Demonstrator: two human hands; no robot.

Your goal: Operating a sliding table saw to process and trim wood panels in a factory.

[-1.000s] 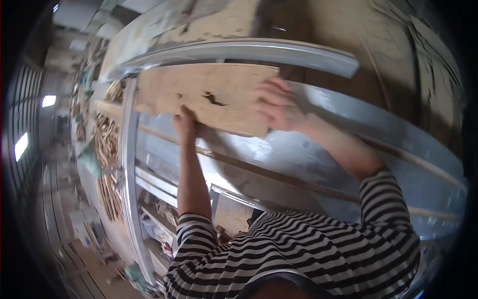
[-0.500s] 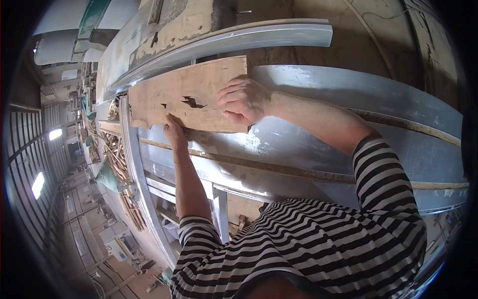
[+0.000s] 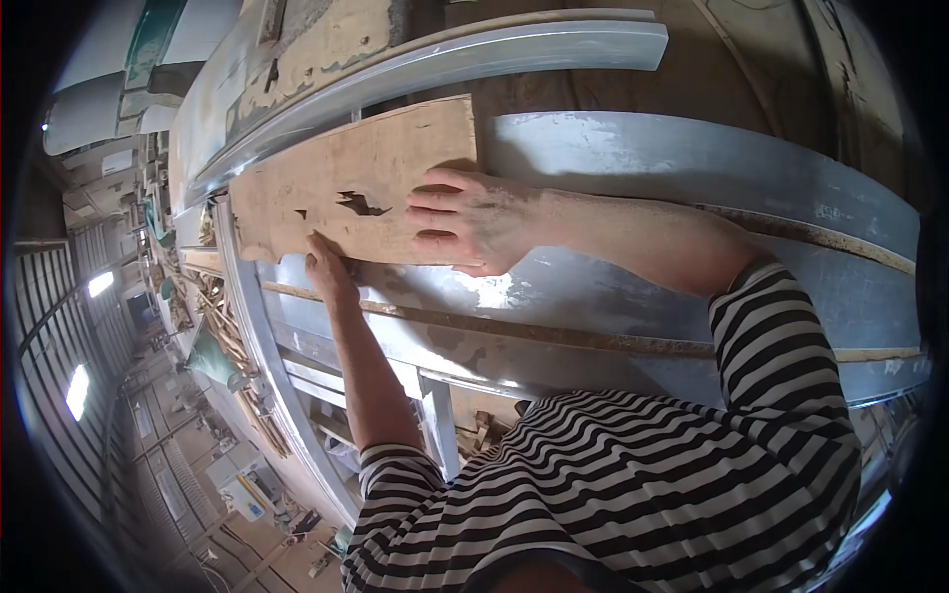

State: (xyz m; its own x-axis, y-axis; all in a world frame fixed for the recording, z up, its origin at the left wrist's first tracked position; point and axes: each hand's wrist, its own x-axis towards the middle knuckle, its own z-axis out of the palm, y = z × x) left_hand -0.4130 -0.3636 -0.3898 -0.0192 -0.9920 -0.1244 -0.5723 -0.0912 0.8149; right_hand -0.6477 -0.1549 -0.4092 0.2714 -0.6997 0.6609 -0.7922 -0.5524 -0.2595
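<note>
A flat, pale wooden board (image 3: 341, 173) with a jagged dark hole and a smaller chip lies across a grey metal-topped bench. My left hand (image 3: 328, 269) grips its near edge, the thumb on top and the other fingers hidden underneath. Toward the board's right end, my right hand (image 3: 470, 219) rests palm down on the surface, fingers stretched toward the left and slightly apart. Its thumb is mostly hidden by the near edge.
Beyond the board runs a long metal fence (image 3: 514, 49). The grey metal bench top (image 3: 633, 267) has brown grooves along it. Scrap wood strips (image 3: 222, 316) lie in a heap on the left, past the bench's end.
My right hand has flattened from a curled pose, its fingers now extended over the board. The board and both hands sit slightly farther left in view; my left hand keeps its hold.
</note>
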